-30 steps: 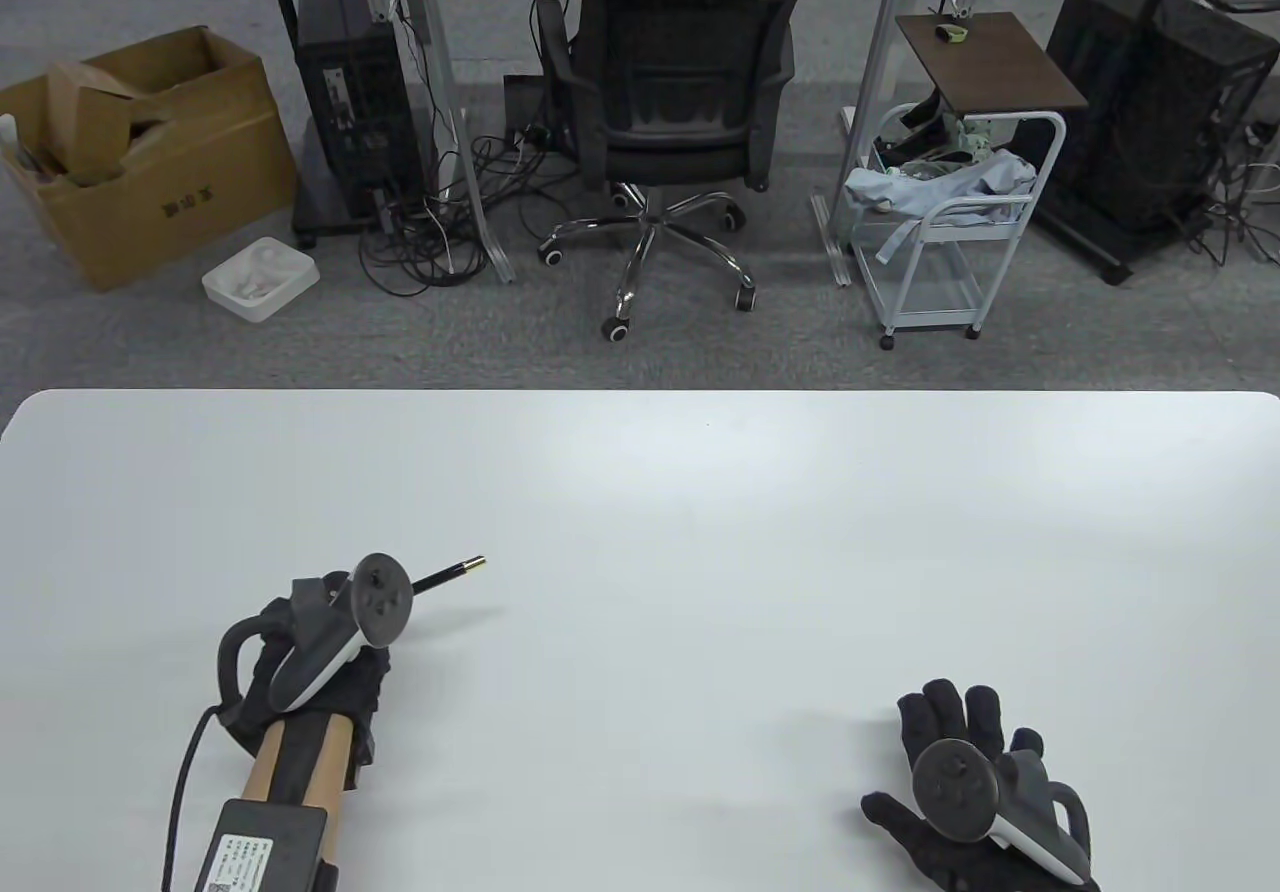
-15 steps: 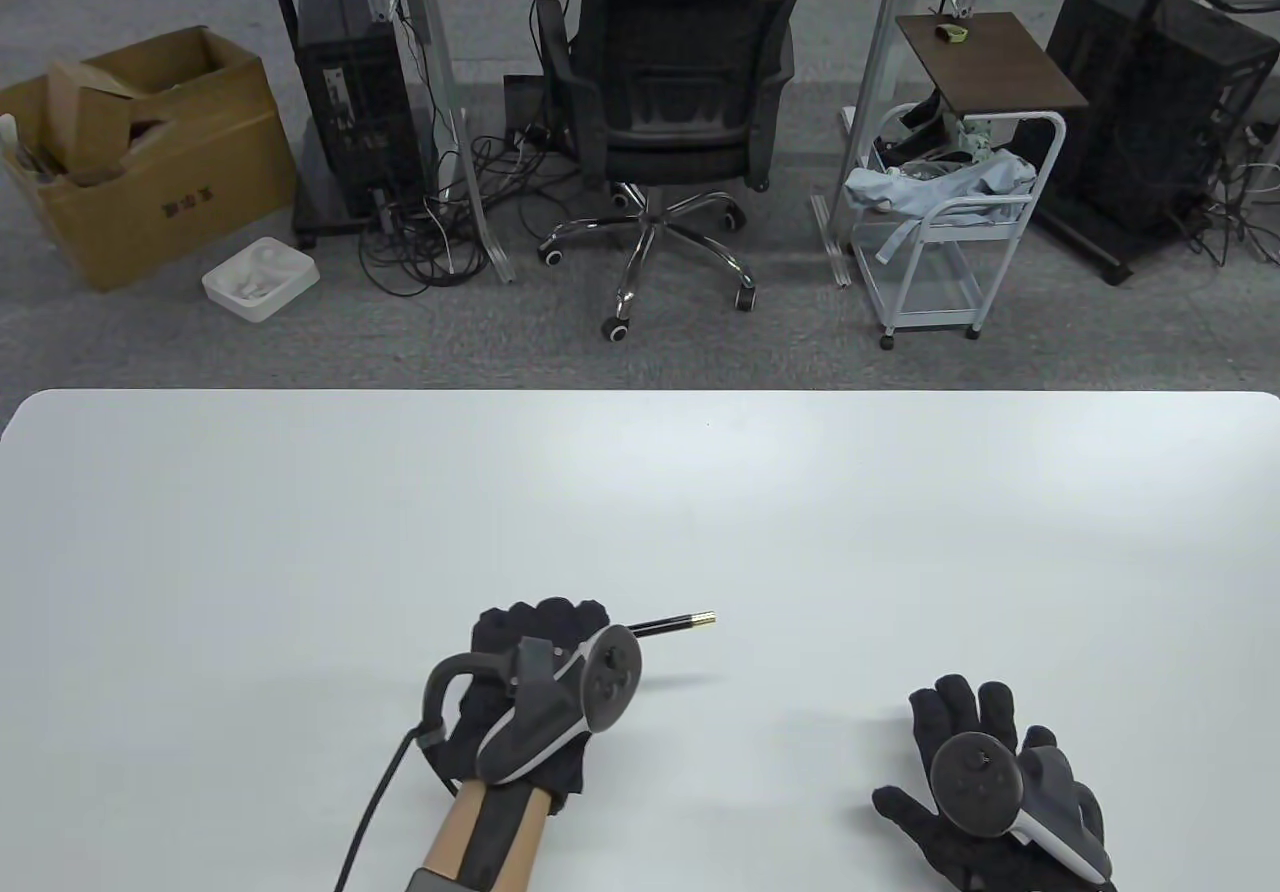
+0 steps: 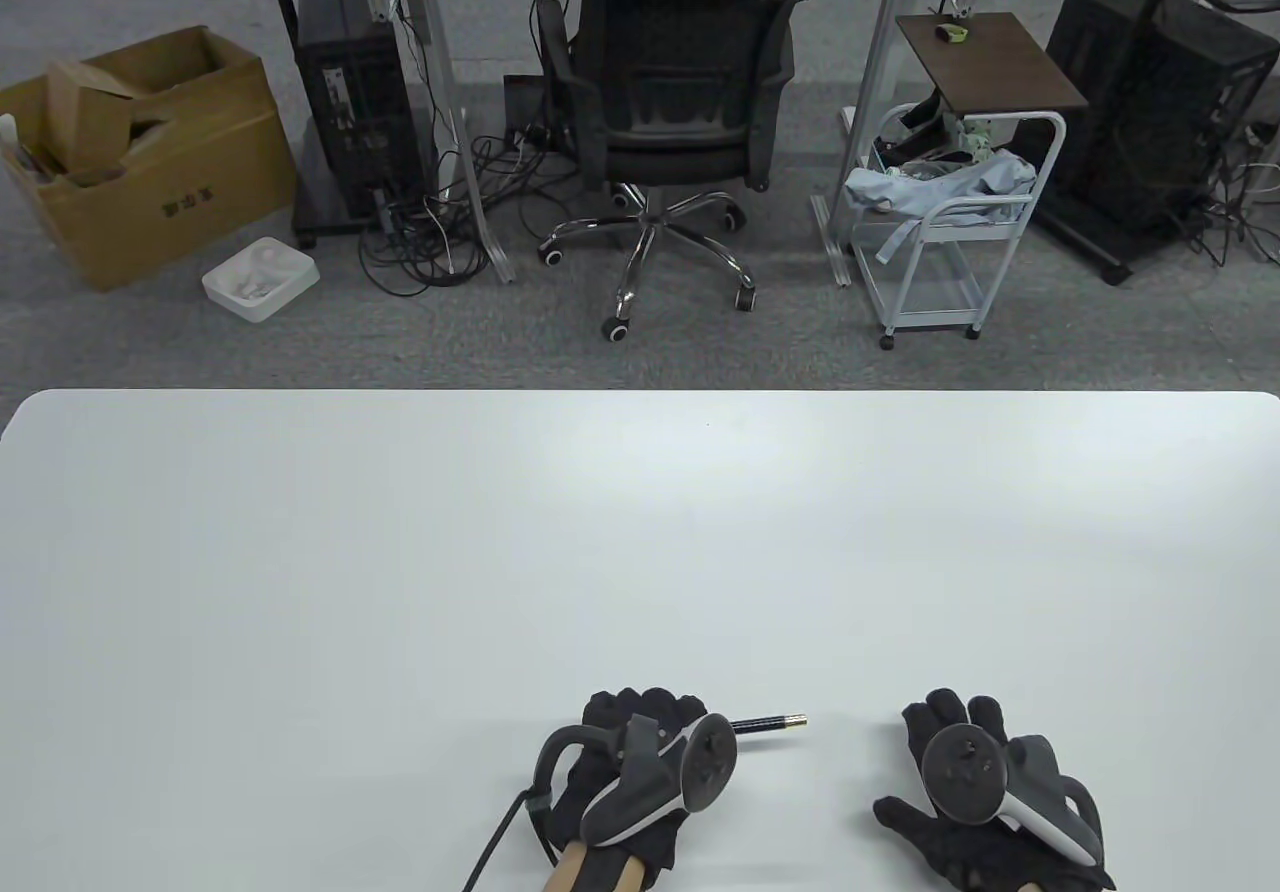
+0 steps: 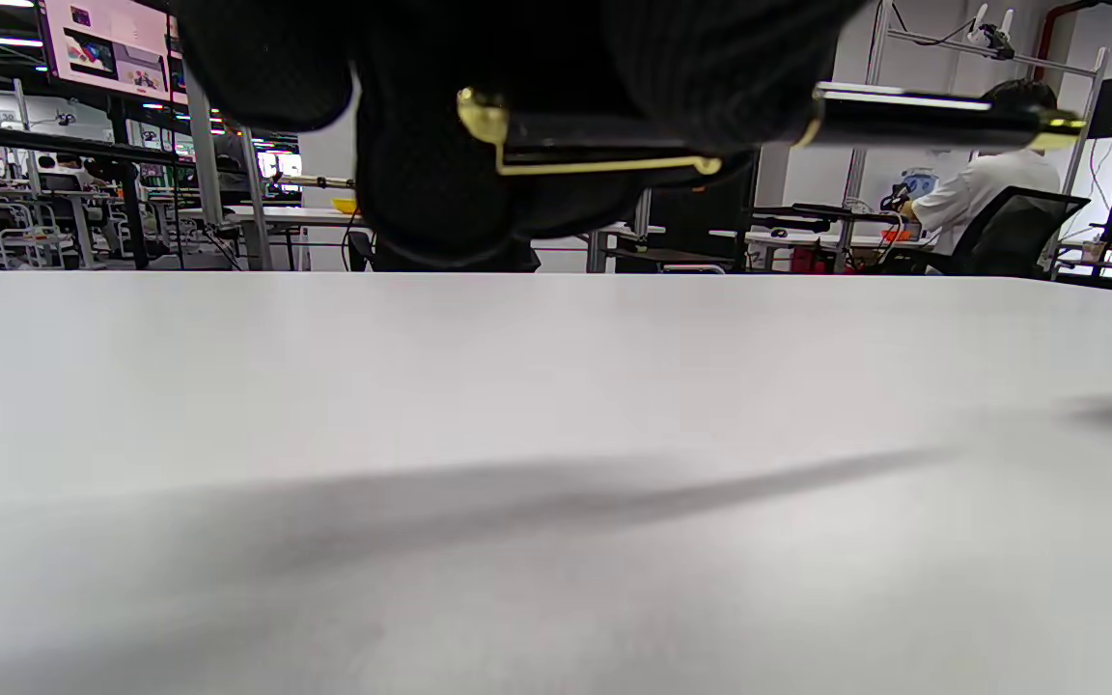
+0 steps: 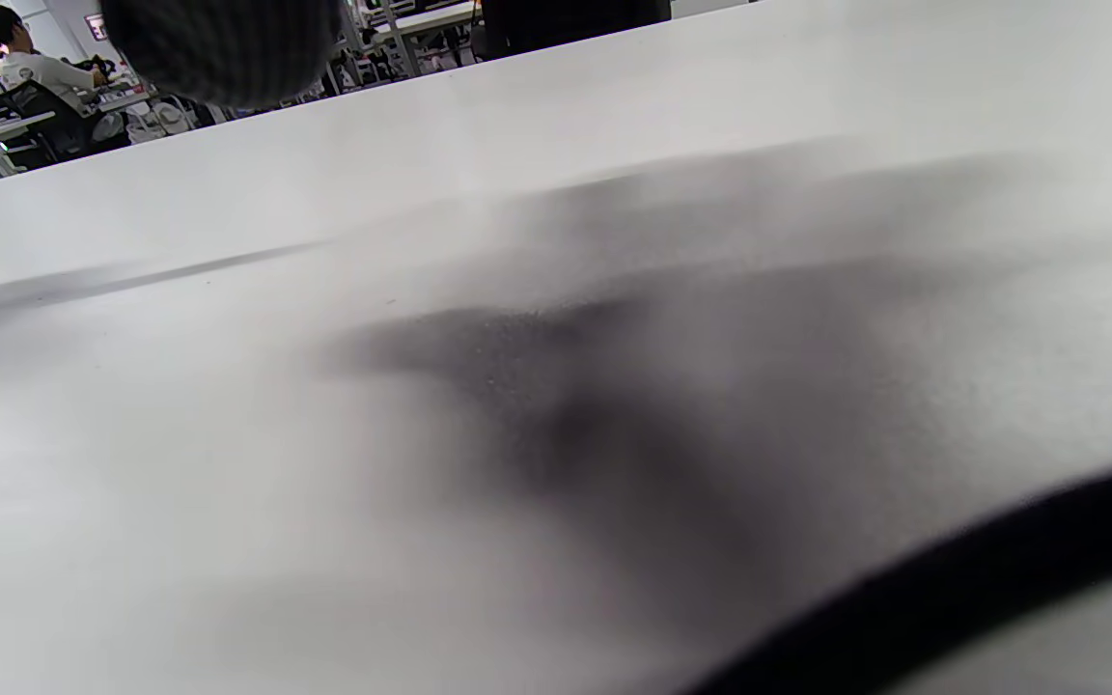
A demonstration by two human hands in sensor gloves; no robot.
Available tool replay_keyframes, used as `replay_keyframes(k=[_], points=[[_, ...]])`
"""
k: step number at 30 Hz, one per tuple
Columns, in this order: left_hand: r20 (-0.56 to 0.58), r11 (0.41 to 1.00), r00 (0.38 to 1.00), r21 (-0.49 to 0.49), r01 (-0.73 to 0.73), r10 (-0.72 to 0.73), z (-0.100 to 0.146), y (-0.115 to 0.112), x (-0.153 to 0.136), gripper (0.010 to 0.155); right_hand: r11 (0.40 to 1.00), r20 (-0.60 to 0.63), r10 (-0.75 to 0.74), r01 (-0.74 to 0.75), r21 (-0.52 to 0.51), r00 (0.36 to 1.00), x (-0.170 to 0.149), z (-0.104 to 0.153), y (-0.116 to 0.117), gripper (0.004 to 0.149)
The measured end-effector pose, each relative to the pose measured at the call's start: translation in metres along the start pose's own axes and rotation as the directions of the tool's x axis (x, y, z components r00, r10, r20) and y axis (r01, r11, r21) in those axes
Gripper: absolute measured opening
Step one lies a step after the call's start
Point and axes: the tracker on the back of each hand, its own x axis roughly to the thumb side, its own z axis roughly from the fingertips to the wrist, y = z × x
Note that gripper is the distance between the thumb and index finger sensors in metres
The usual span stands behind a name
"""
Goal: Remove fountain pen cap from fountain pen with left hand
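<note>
My left hand (image 3: 640,742) grips a black fountain pen (image 3: 768,725) with gold trim, held just above the white table (image 3: 640,532) near its front edge. The pen's barrel sticks out to the right toward my right hand. In the left wrist view the fingers (image 4: 440,145) wrap the capped end, with the gold clip (image 4: 604,166) showing below them and the barrel (image 4: 932,108) reaching right. My right hand (image 3: 970,782) lies flat and spread on the table, palm down, a short gap right of the pen tip. One of its fingertips (image 5: 228,48) shows in the right wrist view.
Beyond the table's far edge stand an office chair (image 3: 680,102), a white wire cart (image 3: 940,222), a cardboard box (image 3: 140,152) and computer towers on the grey floor.
My left hand has carried the pen right and toward the table's front edge, ending close to my right hand. The right hand has hardly moved.
</note>
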Motion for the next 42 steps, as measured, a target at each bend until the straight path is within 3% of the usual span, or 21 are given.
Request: replay_keyframes(k=[6, 10, 14, 19, 26, 30, 35, 42], points=[[0.040, 1.000, 0.999, 0.002, 0.006, -0.006, 0.007, 0.001, -0.002, 0.043, 0.998, 0.021, 0.006, -0.004, -0.058, 1.000, 0.004, 0.009, -0.008, 0.082], [0.073, 0.999, 0.997, -0.016, -0.036, 0.037, 0.008, 0.002, 0.001, 0.044, 0.977, 0.068, 0.003, 0.012, -0.212, 0.998, 0.019, 0.027, -0.037, 0.075], [0.088, 0.999, 0.995, -0.021, -0.046, 0.047, 0.008, 0.003, 0.004, 0.045, 0.970, 0.115, 0.039, -0.010, -0.242, 0.993, 0.051, 0.039, -0.061, 0.068], [0.105, 0.998, 0.993, -0.026, -0.050, 0.053, 0.009, 0.004, 0.006, 0.045, 0.961, 0.184, 0.121, -0.068, -0.268, 0.975, 0.099, 0.042, -0.073, 0.064], [0.126, 0.997, 0.989, -0.009, -0.077, 0.077, 0.012, 0.007, 0.005, 0.045, 0.956, 0.233, 0.182, -0.116, -0.270, 0.955, 0.140, 0.021, -0.046, 0.053], [0.160, 0.993, 0.981, -0.061, -0.103, 0.111, 0.012, 0.004, 0.010, 0.045, 0.910, 0.257, 0.249, -0.135, -0.393, 0.934, 0.140, 0.011, -0.019, 0.046], [0.182, 0.988, 0.973, -0.080, -0.130, 0.142, 0.012, 0.002, 0.016, 0.045, 0.871, 0.297, 0.254, -0.084, -0.485, 0.921, 0.137, 0.015, -0.010, 0.044], [0.208, 0.979, 0.962, -0.135, -0.150, 0.176, 0.012, 0.000, 0.015, 0.045, 0.930, 0.364, 0.181, -0.039, -0.365, 0.914, 0.135, 0.013, -0.007, 0.044]])
